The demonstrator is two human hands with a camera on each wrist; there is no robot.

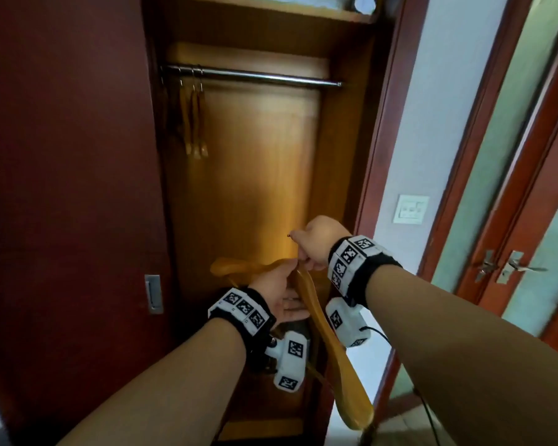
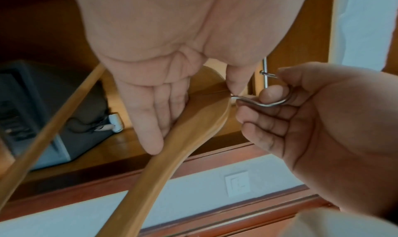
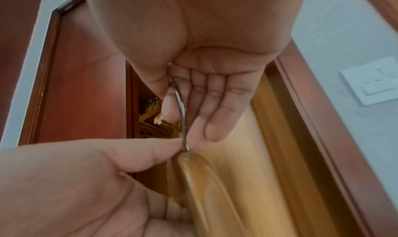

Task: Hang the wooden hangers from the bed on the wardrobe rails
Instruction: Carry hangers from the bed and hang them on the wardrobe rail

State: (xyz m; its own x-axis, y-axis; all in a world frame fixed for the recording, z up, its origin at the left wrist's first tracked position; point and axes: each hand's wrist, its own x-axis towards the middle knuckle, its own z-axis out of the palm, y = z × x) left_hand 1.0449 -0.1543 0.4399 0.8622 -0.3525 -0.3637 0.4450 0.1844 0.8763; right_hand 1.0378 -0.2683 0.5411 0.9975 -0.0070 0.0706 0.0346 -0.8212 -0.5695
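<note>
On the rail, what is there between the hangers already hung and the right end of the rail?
Nothing: right of the hung hangers, the rail runs bare to its right end, as the head view shows.

The wardrobe (image 1: 255, 188) fills the centre of the head view, its door (image 1: 68, 188) at the left of the frame. The rail (image 1: 255, 75) crosses the upper centre, with hung hangers (image 1: 192, 123) at its left end. Low in the centre, before the opening, both hands meet on one hanger (image 1: 322, 329): the left hand (image 1: 279, 292) on its shoulder, the right hand (image 1: 319, 243) just above, round the hook (image 2: 262, 102) (plainest in the left wrist view). A switch (image 1: 412, 209) sits on the wall at the right, door handles (image 1: 500, 267) further right. A safe (image 2: 43, 113) stands in the wardrobe at the left of the left wrist view.
</note>
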